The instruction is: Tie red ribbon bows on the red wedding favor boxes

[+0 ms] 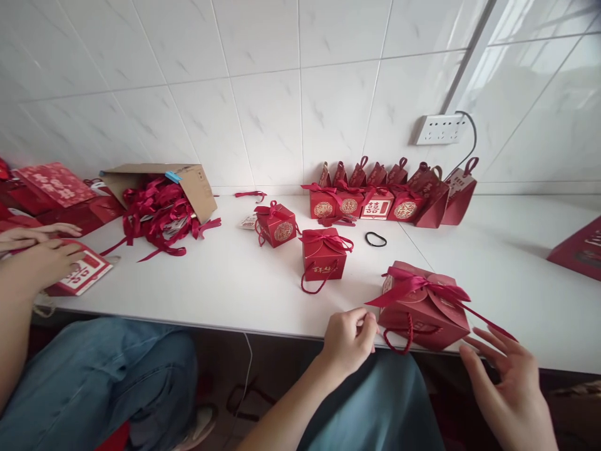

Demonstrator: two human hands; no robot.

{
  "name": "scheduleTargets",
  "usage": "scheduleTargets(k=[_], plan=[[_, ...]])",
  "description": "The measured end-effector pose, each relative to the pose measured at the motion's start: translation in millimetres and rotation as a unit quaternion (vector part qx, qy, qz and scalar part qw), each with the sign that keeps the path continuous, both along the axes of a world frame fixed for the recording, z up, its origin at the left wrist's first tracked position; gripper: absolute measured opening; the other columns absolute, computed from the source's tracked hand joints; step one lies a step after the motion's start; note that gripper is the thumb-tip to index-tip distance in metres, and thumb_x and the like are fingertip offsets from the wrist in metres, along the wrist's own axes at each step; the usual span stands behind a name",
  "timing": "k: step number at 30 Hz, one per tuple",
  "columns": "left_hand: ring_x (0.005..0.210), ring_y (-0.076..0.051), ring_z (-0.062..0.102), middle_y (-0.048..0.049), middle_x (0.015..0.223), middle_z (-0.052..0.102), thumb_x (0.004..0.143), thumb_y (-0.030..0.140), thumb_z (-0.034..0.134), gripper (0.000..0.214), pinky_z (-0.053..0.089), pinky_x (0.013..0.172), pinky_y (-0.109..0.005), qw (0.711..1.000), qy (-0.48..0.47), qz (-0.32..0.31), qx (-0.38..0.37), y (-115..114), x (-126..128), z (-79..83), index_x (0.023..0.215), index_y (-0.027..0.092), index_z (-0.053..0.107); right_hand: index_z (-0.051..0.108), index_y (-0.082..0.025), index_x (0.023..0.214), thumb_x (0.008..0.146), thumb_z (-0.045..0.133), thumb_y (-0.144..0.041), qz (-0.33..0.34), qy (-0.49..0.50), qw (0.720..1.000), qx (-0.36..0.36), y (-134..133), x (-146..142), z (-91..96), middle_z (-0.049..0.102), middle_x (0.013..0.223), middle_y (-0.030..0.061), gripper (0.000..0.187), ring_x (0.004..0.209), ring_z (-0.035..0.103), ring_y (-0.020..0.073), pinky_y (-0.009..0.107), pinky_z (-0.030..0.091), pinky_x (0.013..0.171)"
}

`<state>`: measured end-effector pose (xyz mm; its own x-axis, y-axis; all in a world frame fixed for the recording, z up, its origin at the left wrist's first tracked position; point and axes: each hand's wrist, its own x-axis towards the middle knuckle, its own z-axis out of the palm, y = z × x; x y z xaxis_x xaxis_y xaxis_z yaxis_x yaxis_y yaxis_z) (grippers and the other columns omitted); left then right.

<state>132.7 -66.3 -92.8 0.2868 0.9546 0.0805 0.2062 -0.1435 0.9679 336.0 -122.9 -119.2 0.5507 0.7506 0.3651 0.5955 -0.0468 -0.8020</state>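
A red gift box (pixel 434 319) with a red ribbon bow (pixel 422 287) on top stands at the near edge of the white table (pixel 235 282). My left hand (pixel 350 338) is curled just left of the box and pinches the left tail of the ribbon. My right hand (pixel 509 376) hovers below the box's right corner with fingers spread; the ribbon's right tail (pixel 491 326) runs just above its fingertips. A red cord handle hangs from the box's front.
Two closed red boxes (pixel 323 254) (pixel 277 224) and a black hair tie (pixel 375 238) lie mid-table. A row of red boxes (pixel 375 200) lines the wall. A tipped carton (pixel 188 181) spills ribbons. At left, another person's hands (pixel 40 250) rest on a flat red box (pixel 84 272).
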Motion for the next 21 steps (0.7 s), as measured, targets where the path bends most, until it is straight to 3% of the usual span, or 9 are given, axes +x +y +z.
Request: scheduleTargets(k=[7,10,14,17,21], plan=[[0.038,-0.011,0.046,0.0038,0.042,0.044,0.088,0.035,0.036,0.034,0.035,0.046,-0.022,1.0,0.012,0.0,0.008,-1.0,0.4,-1.7,0.06,0.02,0.048,0.043,-0.022,0.113,0.071,0.055,-0.06,0.009,0.032,0.999,-0.018,-0.8,-3.9,3.0,0.059,0.115,0.0146,0.057,0.105,0.059,0.0368,0.039,0.05,0.062],[0.039,-0.011,0.047,0.0035,0.041,0.044,0.088,0.037,0.037,0.034,0.034,0.045,-0.022,1.0,0.007,0.001,0.003,-1.2,0.8,-4.5,0.06,0.02,0.048,0.042,-0.022,0.116,0.074,0.055,-0.057,0.028,0.022,0.999,-0.007,-1.9,-3.0,-0.3,0.057,0.117,0.0141,0.056,0.105,0.059,0.0364,0.044,0.051,0.071],[0.038,-0.011,0.045,0.0036,0.042,0.048,0.088,0.047,0.034,0.038,0.035,0.043,-0.021,0.998,-0.058,0.012,-0.032,2.3,-0.1,-1.9,0.071,0.019,0.053,0.038,-0.021,0.123,0.077,0.058,-0.05,0.1,-0.018,0.994,0.029,-3.7,-2.8,-2.8,0.05,0.124,0.0153,0.057,0.111,0.054,0.0349,0.053,0.045,0.09],[0.035,-0.011,0.044,0.0043,0.043,0.05,0.084,0.06,0.035,0.045,0.034,0.039,-0.021,0.99,-0.116,0.013,-0.074,14.3,-1.7,8.8,0.078,0.018,0.05,0.03,-0.023,0.13,0.078,0.062,-0.046,0.149,-0.02,0.988,0.045,1.7,-3.2,1.5,0.04,0.133,0.0175,0.066,0.117,0.05,0.0331,0.054,0.044,0.094],[0.034,-0.011,0.046,0.0029,0.041,0.051,0.076,0.068,0.04,0.053,0.037,0.04,-0.022,0.98,-0.116,-0.053,-0.15,40.0,-0.7,27.4,0.072,0.017,0.05,0.007,-0.029,0.14,0.076,0.065,-0.05,0.262,0.064,0.962,0.035,25.5,3.8,12.9,0.023,0.145,0.0186,0.089,0.13,0.038,0.0313,0.052,0.04,0.1]])
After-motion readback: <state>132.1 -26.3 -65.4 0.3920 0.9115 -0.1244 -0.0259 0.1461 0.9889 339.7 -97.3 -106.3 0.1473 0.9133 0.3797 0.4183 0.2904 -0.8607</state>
